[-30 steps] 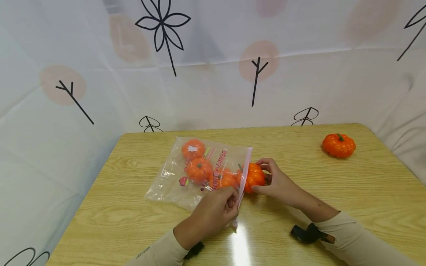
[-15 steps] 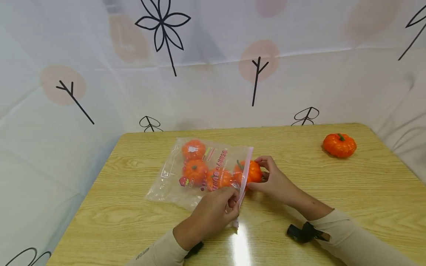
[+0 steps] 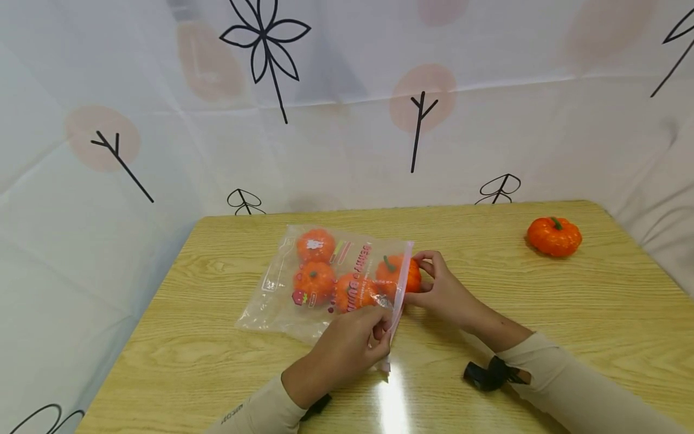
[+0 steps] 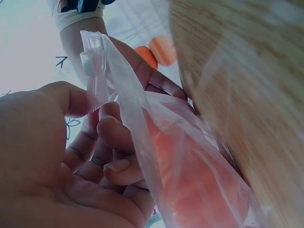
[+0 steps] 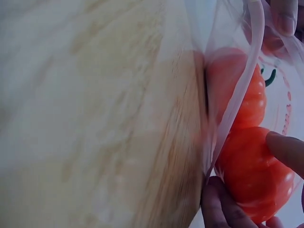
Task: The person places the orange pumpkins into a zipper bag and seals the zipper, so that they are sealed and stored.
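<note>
In the head view, a clear zip bag with pink print lies flat, its pink-edged mouth toward the right. My left hand pinches the mouth's near edge, close to the white slider in the left wrist view. At the mouth, my right hand grips a small orange toy pumpkin, most of it inside the bag. The right wrist view has thumb and fingers around that pumpkin, touching another pumpkin deeper in. Further pumpkins show through the plastic.
Another orange pumpkin with a green stem sits at the back right of the wooden table. Behind the table hangs a white patterned cloth. Black camera mounts are strapped at both wrists.
My right hand has moved left, pushing the pumpkin further through the bag's mouth. Pumpkins inside have shifted slightly left. My left hand keeps its place on the edge.
</note>
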A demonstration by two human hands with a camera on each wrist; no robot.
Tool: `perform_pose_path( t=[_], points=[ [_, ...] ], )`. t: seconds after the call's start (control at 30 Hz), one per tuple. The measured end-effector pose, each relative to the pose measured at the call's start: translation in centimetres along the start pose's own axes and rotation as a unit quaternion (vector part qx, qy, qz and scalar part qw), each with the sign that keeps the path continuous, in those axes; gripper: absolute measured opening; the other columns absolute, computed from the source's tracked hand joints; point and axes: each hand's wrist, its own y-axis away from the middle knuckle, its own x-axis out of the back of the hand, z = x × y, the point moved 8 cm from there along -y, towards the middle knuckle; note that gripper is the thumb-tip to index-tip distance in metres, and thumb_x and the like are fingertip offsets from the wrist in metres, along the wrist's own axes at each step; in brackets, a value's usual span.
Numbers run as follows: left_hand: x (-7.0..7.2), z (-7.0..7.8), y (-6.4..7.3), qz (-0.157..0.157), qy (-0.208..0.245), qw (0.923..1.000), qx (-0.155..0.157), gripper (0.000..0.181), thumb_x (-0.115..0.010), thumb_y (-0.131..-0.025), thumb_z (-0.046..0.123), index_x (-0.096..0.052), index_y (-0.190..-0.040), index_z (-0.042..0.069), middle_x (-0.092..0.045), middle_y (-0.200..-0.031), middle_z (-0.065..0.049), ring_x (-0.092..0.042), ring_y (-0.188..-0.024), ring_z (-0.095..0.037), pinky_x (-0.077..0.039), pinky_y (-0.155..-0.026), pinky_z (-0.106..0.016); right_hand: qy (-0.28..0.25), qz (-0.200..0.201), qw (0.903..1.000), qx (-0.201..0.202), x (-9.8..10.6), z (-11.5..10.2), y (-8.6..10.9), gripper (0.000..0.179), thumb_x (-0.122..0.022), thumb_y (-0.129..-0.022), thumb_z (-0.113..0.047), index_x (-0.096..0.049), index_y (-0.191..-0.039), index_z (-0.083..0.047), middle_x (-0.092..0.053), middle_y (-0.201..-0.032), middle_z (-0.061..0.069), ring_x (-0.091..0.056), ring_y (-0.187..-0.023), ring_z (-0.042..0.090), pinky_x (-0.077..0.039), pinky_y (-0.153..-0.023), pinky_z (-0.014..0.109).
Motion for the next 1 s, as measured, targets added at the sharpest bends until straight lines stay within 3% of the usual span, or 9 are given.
perform_pose_path(
  t=[0.3,0.47,0.67,1.0],
  points=[
    [-0.02,0.05,0.00,-0.001,-0.004,1.0000,-0.001,0.006,-0.067,-0.089,0.014,-0.062,-0.091,0.015,-0.054,-0.076,0.008,-0.042,-0.064,0.002,-0.035,-0.056,-0.009,0.037,-0.001,0.9993,0.003,0.08,-0.18,-0.56,0.082,-0.077,-0.088,-0.020,-0.019,-0.144,-0.004,-0.029,-0.154,0.030,-0.064,-0.113,0.038,-0.055,-0.089,0.034],
    [0.00,0.03,0.01,0.001,-0.007,1.0000,0.004,0.006,-0.068,-0.091,0.017,-0.063,-0.092,0.016,-0.055,-0.077,0.009,-0.042,-0.064,0.002,-0.035,-0.056,-0.008,0.041,-0.001,0.9992,0.000,0.17,-0.46,-0.52,0.083,-0.076,-0.089,-0.021,-0.021,-0.150,-0.008,-0.035,-0.144,0.029,-0.063,-0.114,0.038,-0.054,-0.086,0.035],
    [0.07,0.11,0.05,0.021,-0.024,0.9995,-0.001,0.010,-0.071,-0.090,0.018,-0.061,-0.090,0.019,-0.055,-0.075,0.009,-0.041,-0.062,0.002,-0.033,-0.055,-0.008,0.040,0.001,0.9992,-0.006,0.30,-0.34,-0.69,0.081,-0.074,-0.091,-0.021,-0.024,-0.154,-0.011,-0.039,-0.139,0.027,-0.065,-0.111,0.034,-0.053,-0.084,0.032],
    [0.10,0.14,0.11,0.022,-0.041,0.9989,0.006,0.006,-0.070,-0.091,0.021,-0.064,-0.091,0.018,-0.056,-0.074,0.009,-0.039,-0.059,0.004,-0.032,-0.054,-0.008,0.020,0.002,0.9997,-0.012,0.18,-0.07,-0.93,0.066,-0.073,-0.092,-0.019,-0.025,-0.134,-0.003,-0.041,-0.135,0.027,-0.063,-0.113,0.034,-0.053,-0.085,0.030]
  ],
)
